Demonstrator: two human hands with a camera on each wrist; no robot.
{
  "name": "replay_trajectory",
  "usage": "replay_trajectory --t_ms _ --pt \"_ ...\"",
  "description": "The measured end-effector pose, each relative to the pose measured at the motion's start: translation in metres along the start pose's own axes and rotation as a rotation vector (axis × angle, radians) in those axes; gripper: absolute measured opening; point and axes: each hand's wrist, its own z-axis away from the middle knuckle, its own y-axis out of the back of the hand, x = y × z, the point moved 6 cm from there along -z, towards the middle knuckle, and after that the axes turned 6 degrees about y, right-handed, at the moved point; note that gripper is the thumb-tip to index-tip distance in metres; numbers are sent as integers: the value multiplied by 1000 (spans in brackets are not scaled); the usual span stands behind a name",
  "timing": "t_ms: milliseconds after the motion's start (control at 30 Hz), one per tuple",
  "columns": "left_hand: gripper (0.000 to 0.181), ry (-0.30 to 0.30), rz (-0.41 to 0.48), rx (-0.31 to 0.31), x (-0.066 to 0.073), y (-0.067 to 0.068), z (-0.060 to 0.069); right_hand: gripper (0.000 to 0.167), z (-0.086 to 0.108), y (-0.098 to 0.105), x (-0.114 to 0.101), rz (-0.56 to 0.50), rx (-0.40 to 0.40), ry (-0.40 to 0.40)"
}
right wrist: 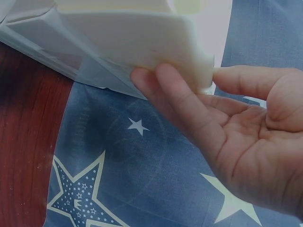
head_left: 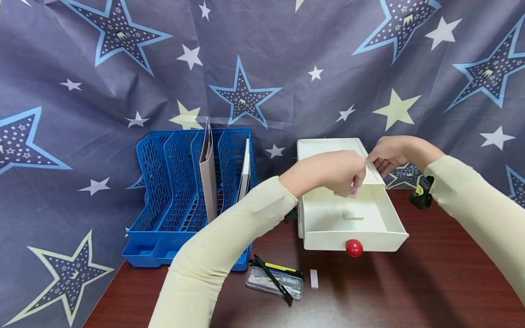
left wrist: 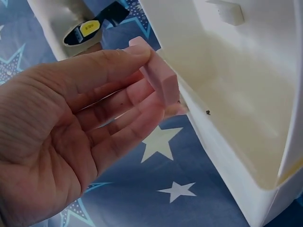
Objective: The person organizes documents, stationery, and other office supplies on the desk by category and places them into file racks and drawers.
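Observation:
Above the pulled-out drawer point(head_left: 328, 240) of a white drawer box point(head_left: 324, 146), my left hand point(head_left: 338, 171) pinches a pink eraser point(left wrist: 161, 78) between thumb and fingers. In the left wrist view the eraser has slanted ends, and the drawer wall is right beside it. My right hand point(head_left: 389, 152) is at the box's right rear side. Its fairly straight fingers point(right wrist: 184, 101) touch the white side, and the thumb lies at the edge. Inside the drawer is a small white piece point(head_left: 352, 215). A red round knob point(head_left: 354, 248) sits on the drawer front.
A blue file rack point(head_left: 151, 241) stands on the left, holding a brown folder point(head_left: 208, 182) and a white-edged one. In front lie a clear case point(head_left: 262, 282), several pens and a pale pink block point(head_left: 314, 279) on the dark red table point(head_left: 443, 273). Starry cloth hangs behind.

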Motion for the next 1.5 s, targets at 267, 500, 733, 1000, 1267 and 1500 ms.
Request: replay_trajectory --t_ms 267,500,733,1000,1267,1500 --pt "18 100 -20 -84 -4 -9 -9 40 0 0 -1 1 0 9" --pt "24 129 -186 -179 1 -18 -16 38 1 0 -2 -2 -2 4" --pt "26 98 -374 -295 8 -24 -19 38 2 1 -3 9 1 3" --pt "24 174 -315 -358 8 -30 -21 41 2 1 -4 16 0 -4" --pt "21 192 -293 -357 6 -39 -23 43 1 1 -2 4 4 -1" --pt "21 194 -310 -372 6 -46 -24 44 2 -1 -1 4 7 -2"
